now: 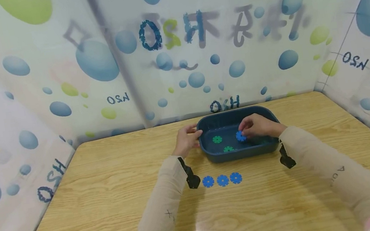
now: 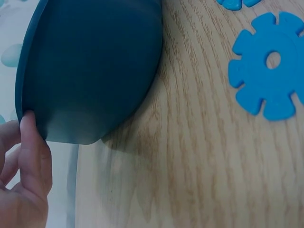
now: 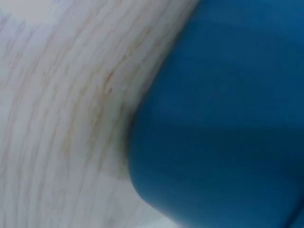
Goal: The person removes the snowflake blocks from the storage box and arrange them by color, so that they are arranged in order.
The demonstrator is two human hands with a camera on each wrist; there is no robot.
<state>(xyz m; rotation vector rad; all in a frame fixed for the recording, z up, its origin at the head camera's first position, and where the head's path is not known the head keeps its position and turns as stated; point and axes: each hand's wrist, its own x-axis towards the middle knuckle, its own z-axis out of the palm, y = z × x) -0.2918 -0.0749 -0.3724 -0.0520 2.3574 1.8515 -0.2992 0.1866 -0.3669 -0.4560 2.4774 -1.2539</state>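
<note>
A dark blue rectangular basin (image 1: 243,154) stands near the table's back edge. At its left end my left hand (image 1: 185,140) holds the wall, its thumb at the rim; the left wrist view shows this hand (image 2: 31,171) closely. My right hand (image 1: 261,125) reaches inside the basin and pinches a blue notched plastic disc (image 1: 240,136). Green notched discs (image 1: 217,139) lie on the basin floor. In front of the basin three blue notched discs (image 1: 222,180) form a row on the table. The right wrist view shows the basin's outer wall (image 3: 223,118), with the right hand out of sight.
The wooden table (image 1: 112,204) extends to both sides and toward me. Behind it hangs a pale curtain (image 1: 173,81) with bubble prints, and similar sheeting covers both sides. Black wrist mounts (image 1: 191,175) hang below the sleeves.
</note>
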